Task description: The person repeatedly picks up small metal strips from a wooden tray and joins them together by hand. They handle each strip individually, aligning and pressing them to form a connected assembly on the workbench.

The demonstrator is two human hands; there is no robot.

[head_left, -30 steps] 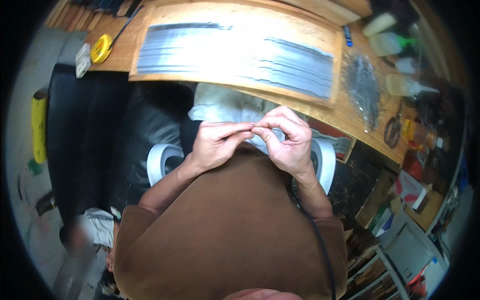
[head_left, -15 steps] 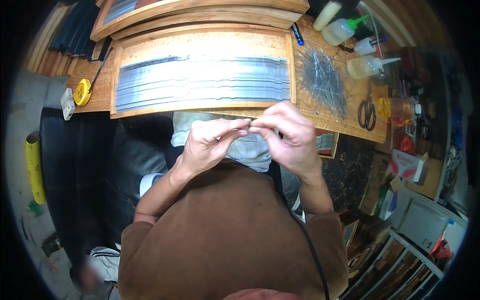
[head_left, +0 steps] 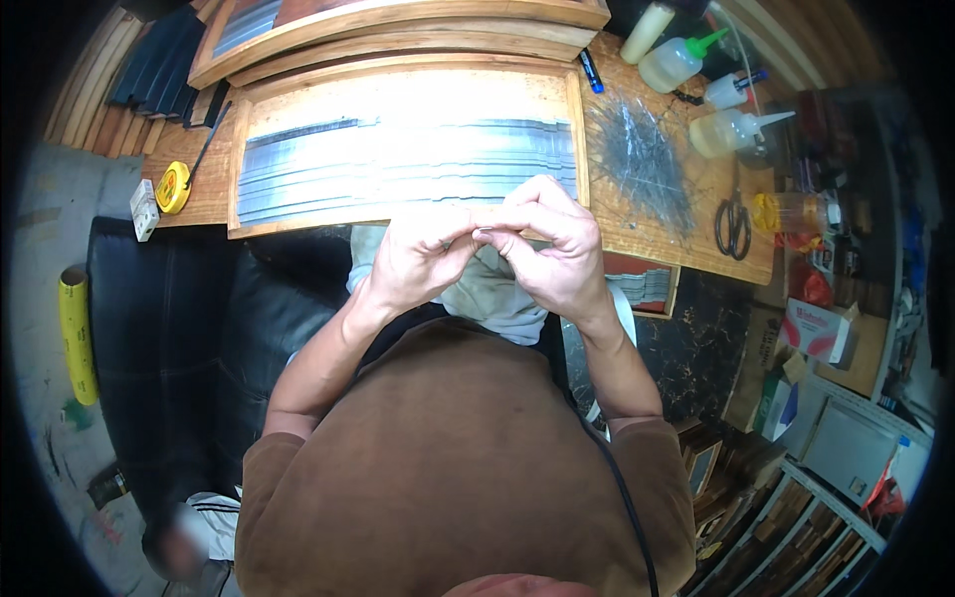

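My left hand (head_left: 420, 257) and my right hand (head_left: 559, 247) meet fingertip to fingertip just in front of a shallow wooden tray (head_left: 584, 129). Both are closed in a pinch, and whatever lies between the fingers is too small or too hidden to name. Inside the tray, several rows of thin grey metal-looking strips (head_left: 328, 169) lie side by side under a bright glare. To the right of the tray, a heap of thin dark wire-like pieces (head_left: 642, 159) is spread on the wooden table (head_left: 751, 261).
Scissors (head_left: 733, 227), a blue marker (head_left: 591, 72) and squeeze bottles (head_left: 671, 65) stand or lie at the right. A yellow tape measure (head_left: 173, 187) sits at the left. Wooden frames (head_left: 418, 40) are stacked behind the tray. A smaller box (head_left: 647, 287) of strips shows below the table edge.
My hands have moved slightly up and left, and their fingertips now press together where a small gap showed before. The view has shifted a little.
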